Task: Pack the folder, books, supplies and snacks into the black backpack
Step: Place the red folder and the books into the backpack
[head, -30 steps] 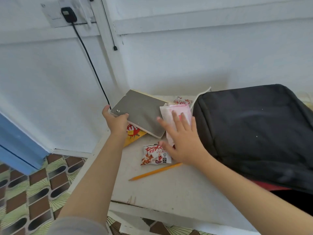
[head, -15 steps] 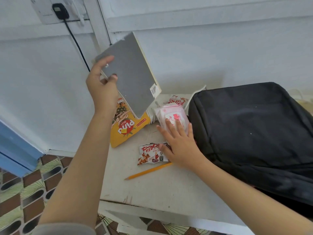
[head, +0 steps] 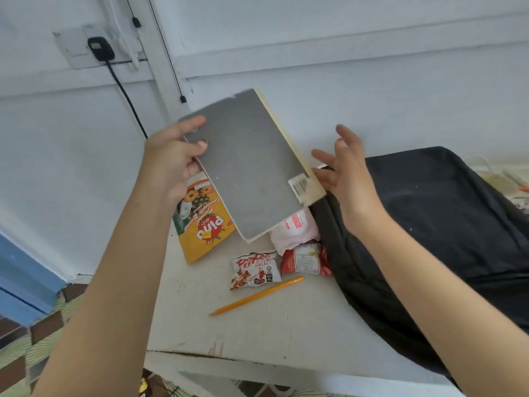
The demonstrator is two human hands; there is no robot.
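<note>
I see the black backpack (head: 443, 224) lying just below my right fingers. My left hand (head: 169, 164) pinches the grey book (head: 246, 167) at its corner, thumb on the cover, holding it tilted in the air. My right hand (head: 346, 173) is spread wide and holds nothing, its fingertips just beside the book's barcode corner. The yellow snack bag (head: 200, 224) and the pencil (head: 257, 295) lie beneath.

White wall (head: 343, 38), patterned floor (head: 17, 353), maybe blue door (head: 20, 282)

Yellow snack bag (head: 204, 224), centre-left of frame: "Pina" in white letters, inverted, with "Pineapple" in script beside it. Grey book (head: 249, 167), lower-right corner: barcode sticker (head: 299, 186), digits illegible. White-and-red packet (head: 254, 270): red script, unreadable.
</note>
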